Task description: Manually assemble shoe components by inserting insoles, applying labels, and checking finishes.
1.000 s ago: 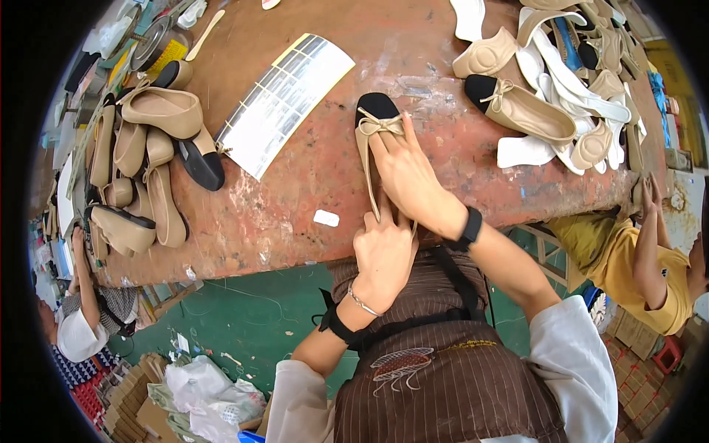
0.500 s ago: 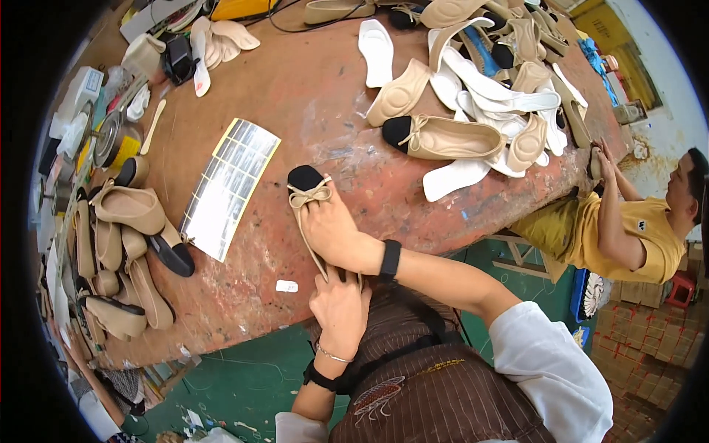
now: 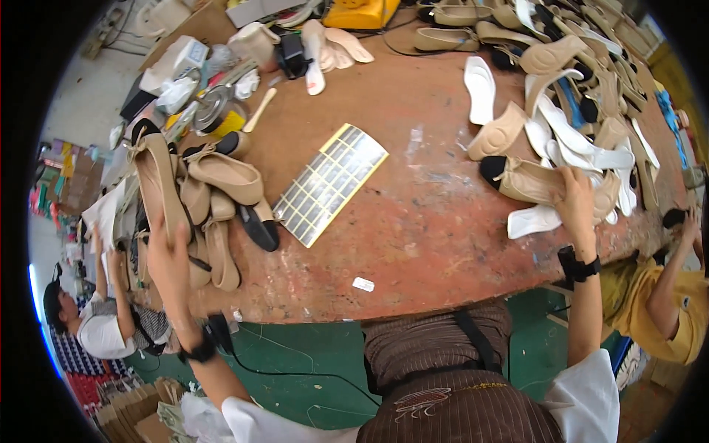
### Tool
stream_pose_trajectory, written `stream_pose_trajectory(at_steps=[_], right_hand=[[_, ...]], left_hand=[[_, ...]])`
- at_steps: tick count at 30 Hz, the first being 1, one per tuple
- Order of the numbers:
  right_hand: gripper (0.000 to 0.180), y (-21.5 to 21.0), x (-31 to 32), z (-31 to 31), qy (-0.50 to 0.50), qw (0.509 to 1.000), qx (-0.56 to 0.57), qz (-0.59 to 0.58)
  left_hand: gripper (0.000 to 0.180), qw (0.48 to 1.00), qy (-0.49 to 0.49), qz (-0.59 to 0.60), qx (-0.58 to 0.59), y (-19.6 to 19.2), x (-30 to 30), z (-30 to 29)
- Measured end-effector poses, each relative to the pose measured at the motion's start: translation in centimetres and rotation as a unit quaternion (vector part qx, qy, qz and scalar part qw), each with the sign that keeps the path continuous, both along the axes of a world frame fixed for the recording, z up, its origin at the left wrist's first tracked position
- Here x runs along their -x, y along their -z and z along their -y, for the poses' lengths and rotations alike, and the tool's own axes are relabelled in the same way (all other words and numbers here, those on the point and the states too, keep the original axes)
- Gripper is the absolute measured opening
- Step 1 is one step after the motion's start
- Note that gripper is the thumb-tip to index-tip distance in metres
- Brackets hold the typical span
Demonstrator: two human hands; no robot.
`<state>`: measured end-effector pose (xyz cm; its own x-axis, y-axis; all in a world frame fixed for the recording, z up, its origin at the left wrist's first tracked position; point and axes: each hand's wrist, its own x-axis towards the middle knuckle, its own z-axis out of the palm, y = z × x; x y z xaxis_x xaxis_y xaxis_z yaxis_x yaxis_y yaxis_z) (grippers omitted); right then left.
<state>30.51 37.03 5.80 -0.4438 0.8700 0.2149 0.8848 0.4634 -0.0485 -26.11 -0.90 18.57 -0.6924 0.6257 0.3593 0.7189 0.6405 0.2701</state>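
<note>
Scuffed reddish tabletop (image 3: 421,244), beige black-toed, bow-trimmed shoe (image 3: 530,181)

Rough, scuffed tabletop (image 3: 436,247), glossy paper-like sheet (image 3: 332,188) nr ctr, smooth leather-look shoe (image 3: 530,181) w/ matt blk toe (image 3: 493,171) at 3 o'clock, shiny metal tin (image 3: 214,107) at 10 o'clock, crinkly plastic bag (image 3: 205,419) at 7 o'clock, cloth apron (image 3: 458,413) at 5 o'clock
</note>
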Motion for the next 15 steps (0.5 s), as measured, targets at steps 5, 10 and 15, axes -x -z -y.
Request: stream_pose_trajectory(at_steps=[5,10,15], right_hand=[[0.011,-1.6,-0.7,-2.5,0.042,0.999,0.0,0.013],[0.012,-4.5,4.0,3.8,-0.038,0.988,0.017,-0.146],[0.014,-2.4,9.5,12.0,-0.041,0.912,0.293,-0.285]], left_hand=[[0.052,0.948,0.042,-0.313,0.044,2.0,1.9,-7.6],[0.058,0.965,0.203,0.156,0.066,13.1,-6.5,-16.4],[0.058,0.97,0.1,0.176,0.132,16.0,-7.1,-19.3]])
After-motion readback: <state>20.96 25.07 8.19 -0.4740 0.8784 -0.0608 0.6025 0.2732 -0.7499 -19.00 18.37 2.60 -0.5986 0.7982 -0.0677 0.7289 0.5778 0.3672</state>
